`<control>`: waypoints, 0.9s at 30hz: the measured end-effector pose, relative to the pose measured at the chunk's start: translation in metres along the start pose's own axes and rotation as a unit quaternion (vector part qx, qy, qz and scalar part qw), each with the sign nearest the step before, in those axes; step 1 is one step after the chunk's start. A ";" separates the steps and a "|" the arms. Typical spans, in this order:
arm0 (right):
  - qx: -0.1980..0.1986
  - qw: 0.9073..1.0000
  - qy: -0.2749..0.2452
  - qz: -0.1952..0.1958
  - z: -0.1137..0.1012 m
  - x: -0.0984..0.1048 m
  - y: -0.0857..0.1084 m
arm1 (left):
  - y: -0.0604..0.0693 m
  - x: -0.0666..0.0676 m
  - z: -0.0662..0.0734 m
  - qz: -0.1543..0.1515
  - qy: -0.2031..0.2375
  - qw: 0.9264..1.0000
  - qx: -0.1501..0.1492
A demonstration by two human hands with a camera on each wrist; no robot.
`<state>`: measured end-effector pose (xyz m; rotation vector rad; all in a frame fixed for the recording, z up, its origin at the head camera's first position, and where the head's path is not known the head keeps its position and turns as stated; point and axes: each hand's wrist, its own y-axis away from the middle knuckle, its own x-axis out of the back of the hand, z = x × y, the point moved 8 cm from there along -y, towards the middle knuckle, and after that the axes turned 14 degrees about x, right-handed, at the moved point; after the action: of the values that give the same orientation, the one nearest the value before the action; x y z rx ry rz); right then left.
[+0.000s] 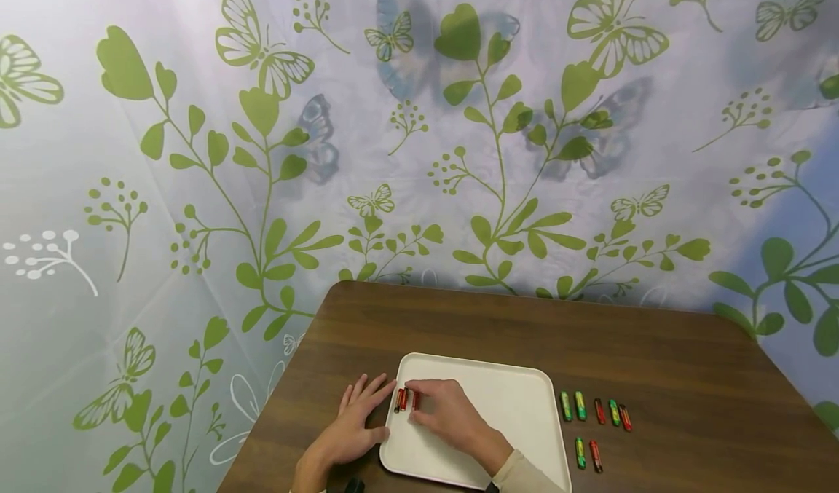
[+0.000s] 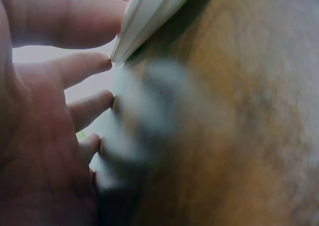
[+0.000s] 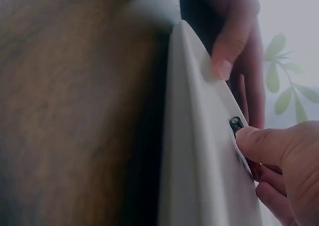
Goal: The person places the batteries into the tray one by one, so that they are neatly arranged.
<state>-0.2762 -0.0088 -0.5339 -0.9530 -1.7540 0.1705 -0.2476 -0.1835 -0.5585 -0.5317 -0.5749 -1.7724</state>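
A white tray (image 1: 488, 405) lies on the brown wooden table. My right hand (image 1: 452, 416) pinches a red battery (image 1: 416, 401) between thumb and fingers over the tray's left part; in the right wrist view its dark end (image 3: 236, 121) shows beside the thumb. Two more red and black batteries (image 1: 400, 400) stand close together just left of it, near the tray's left rim. My left hand (image 1: 350, 427) has its fingers spread, with the thumb and a fingertip against that rim. Seen from the left wrist, the fingers (image 2: 84, 69) are straight beside the tray edge (image 2: 149, 17).
Right of the tray, several green batteries (image 1: 580, 405) and red batteries (image 1: 595, 456) lie in two loose rows on the table (image 1: 688, 376). A small black object (image 1: 355, 486) sits at the bottom edge by the left wrist. A patterned cloth backdrop (image 1: 406, 187) rises behind the table.
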 end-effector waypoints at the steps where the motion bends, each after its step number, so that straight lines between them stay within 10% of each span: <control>1: 0.000 1.000 0.006 -0.004 0.000 -0.001 -0.001 | 0.000 0.000 0.000 0.001 0.003 1.000 -0.003; 27: -0.030 0.999 0.024 -0.014 0.006 -0.002 -0.008 | 0.000 0.000 0.007 -0.015 -0.014 1.000 0.021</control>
<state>-0.2852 -0.0138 -0.5333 -0.9675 -1.7356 0.0755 -0.2472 -0.1787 -0.5531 -0.5213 -0.6401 -1.7792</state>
